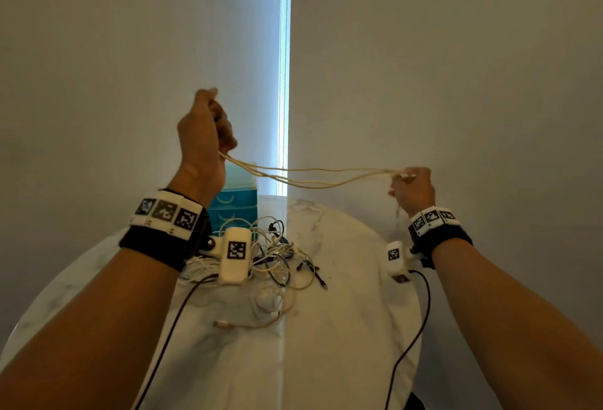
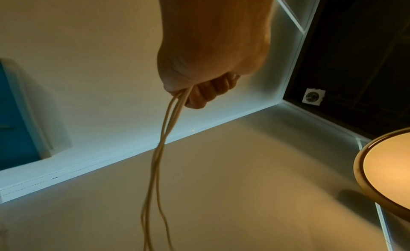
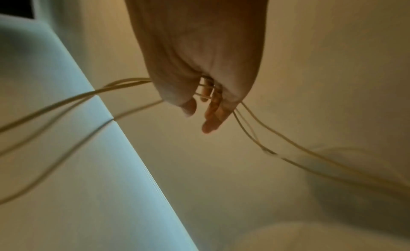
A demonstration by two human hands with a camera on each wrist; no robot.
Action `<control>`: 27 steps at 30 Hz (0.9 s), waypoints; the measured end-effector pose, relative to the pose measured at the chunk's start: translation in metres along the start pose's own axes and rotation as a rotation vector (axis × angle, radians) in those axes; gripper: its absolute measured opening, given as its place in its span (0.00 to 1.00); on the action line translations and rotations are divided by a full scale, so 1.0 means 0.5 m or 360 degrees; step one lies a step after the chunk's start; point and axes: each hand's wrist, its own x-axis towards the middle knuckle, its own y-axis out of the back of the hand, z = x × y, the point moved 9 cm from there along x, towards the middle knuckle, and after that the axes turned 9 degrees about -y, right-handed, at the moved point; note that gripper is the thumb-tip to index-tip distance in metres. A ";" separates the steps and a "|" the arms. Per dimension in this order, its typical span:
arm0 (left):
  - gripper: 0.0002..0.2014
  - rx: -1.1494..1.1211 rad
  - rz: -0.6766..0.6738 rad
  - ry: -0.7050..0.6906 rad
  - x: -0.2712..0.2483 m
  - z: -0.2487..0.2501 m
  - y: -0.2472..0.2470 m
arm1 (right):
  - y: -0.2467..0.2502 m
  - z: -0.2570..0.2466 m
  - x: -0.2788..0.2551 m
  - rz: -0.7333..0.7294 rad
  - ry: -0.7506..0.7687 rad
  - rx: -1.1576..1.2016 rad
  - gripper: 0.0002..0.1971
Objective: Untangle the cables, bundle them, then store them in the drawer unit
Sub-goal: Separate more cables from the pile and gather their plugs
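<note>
A cream cable [image 1: 310, 178], folded into several strands, stretches in the air between my two hands above the table. My raised left hand [image 1: 208, 125] grips one end of the loops in a fist; the left wrist view shows the curled fingers [image 2: 206, 91] with the cable's strands [image 2: 159, 158] hanging out below. Lower and to the right, my right hand [image 1: 412, 186] holds the other end. There the strands [image 3: 255, 132] run across the palm between thumb and fingers [image 3: 213, 114]. A tangle of white, grey and black cables [image 1: 277, 256] lies on the table. The blue drawer unit [image 1: 235, 200] stands behind it.
The round white marble table [image 1: 342, 311] ends close to the wall. A loose cable with a pinkish plug [image 1: 222, 323] lies in front of the tangle. Black wrist-camera leads [image 1: 421, 311] hang over the table. A bright window slit [image 1: 284, 83] runs down the blinds.
</note>
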 end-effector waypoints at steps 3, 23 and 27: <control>0.28 0.0015 -0.0079 0.0025 -0.016 -0.038 -0.026 | -0.037 0.038 0.012 -0.0308 -0.0234 -0.0579 0.39; 0.22 0.0581 -0.0204 0.0206 -0.055 -0.190 0.040 | -0.412 -0.156 -0.423 -0.1481 0.0273 0.0296 0.29; 0.13 0.0367 -0.0053 0.0377 -0.068 -0.247 0.101 | -0.452 -0.124 -0.440 -0.1640 0.0249 0.0355 0.22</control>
